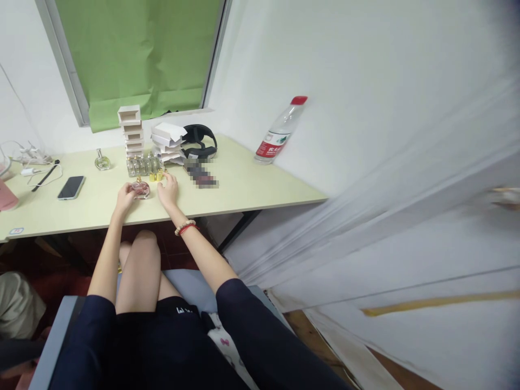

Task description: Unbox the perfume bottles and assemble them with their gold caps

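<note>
My left hand [125, 198] is closed on the left side of a pink glass perfume bottle [141, 189], which stands on the table near its front edge. Just to the right, the fingers of my right hand [169, 191] are curled at a small group of gold bottle caps [156, 176], pinching at the rightmost one; the fingertips are small in view. Behind the caps stands a row of clear glass perfume bottles [142, 164], several in number. Another perfume bottle [102, 161], greenish and round, sits apart at the left.
Open white boxes [132, 130] are stacked at the back, beside more white boxes [168, 138] and a black headset [200, 142]. A water bottle [278, 135] stands at the right. On the left lie a phone [71, 187], cables [34, 162] and a pink cup [7, 196]. A blurred patch [202, 174] covers something.
</note>
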A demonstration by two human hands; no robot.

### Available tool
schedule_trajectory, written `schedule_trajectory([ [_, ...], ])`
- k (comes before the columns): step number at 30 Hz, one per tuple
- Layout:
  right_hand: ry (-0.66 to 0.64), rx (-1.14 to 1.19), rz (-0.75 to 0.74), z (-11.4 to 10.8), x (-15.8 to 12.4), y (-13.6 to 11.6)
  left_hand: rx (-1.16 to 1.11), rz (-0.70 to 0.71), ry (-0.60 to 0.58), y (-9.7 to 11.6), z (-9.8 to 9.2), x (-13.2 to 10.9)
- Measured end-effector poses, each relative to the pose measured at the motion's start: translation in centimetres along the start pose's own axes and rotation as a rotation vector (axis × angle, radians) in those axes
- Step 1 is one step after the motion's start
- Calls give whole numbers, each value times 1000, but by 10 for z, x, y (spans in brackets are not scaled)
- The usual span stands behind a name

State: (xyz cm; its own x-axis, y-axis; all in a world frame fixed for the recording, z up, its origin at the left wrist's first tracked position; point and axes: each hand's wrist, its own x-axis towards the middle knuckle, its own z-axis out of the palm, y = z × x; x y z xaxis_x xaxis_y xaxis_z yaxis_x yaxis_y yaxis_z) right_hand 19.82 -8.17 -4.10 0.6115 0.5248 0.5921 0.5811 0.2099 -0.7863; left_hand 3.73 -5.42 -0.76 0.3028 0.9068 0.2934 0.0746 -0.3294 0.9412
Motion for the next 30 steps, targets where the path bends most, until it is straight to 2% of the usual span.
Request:
schedule_trajectory([
  [5,-206,-97,107,-9,-2,-16,-60,-4,52,-4,2,0],
  [12,-412,-107,16,-13,-1,-30,-51,-24,44,0,1,0],
  [17,-448,-167,-18,-11,-3,-29,-2,-27,45,2,0,-1],
  [23,-343,-235,106,-11,-4,-27,11,-18,37,7,1,-5],
  [25,-360,-234,64,-10,-4,-26,25,-10,42,8,1,-5],
  [30,-491,-210,-163,-8,-1,-25,25,-14,29,8,0,-5],
])
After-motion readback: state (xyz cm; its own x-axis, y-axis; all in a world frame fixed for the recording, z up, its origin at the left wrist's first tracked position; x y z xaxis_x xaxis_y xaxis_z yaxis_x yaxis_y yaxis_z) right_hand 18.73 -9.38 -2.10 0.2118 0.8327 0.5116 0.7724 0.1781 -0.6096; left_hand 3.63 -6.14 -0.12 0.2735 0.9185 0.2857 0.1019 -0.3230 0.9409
